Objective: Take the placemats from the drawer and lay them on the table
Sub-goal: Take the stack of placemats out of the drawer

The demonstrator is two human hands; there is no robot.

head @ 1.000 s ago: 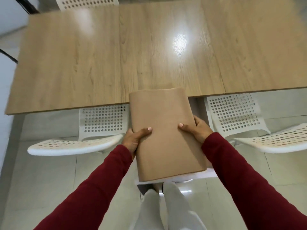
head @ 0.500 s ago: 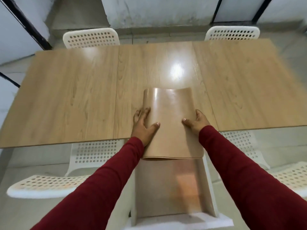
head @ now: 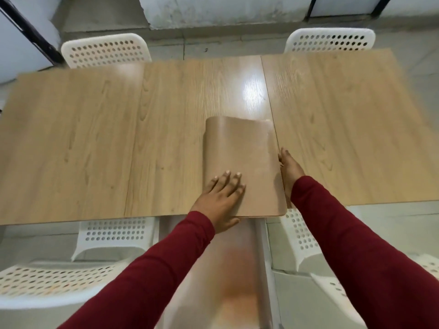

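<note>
A stack of tan placemats (head: pixel 242 157) lies flat on the wooden table (head: pixel 95 138), at the middle of its near edge, with the far end curling up slightly. My left hand (head: pixel 221 198) rests flat on the stack's near left corner, fingers spread. My right hand (head: pixel 289 169) lies along the stack's right edge with fingers stretched out, touching it. Below the table's near edge the open drawer (head: pixel 237 269) sticks out towards me, blurred, between my red sleeves.
White perforated chairs stand around the table: one at the far left (head: pixel 104 51), one at the far right (head: pixel 330 41), one at the near left (head: pixel 59 281) and one at the near right (head: pixel 301 238). Bare tabletop stretches to both sides of the stack.
The placemats went from held over the drawer to lying on the table, pushed further in. My left hand moved on top, flat; my right hand loosened along the edge.
</note>
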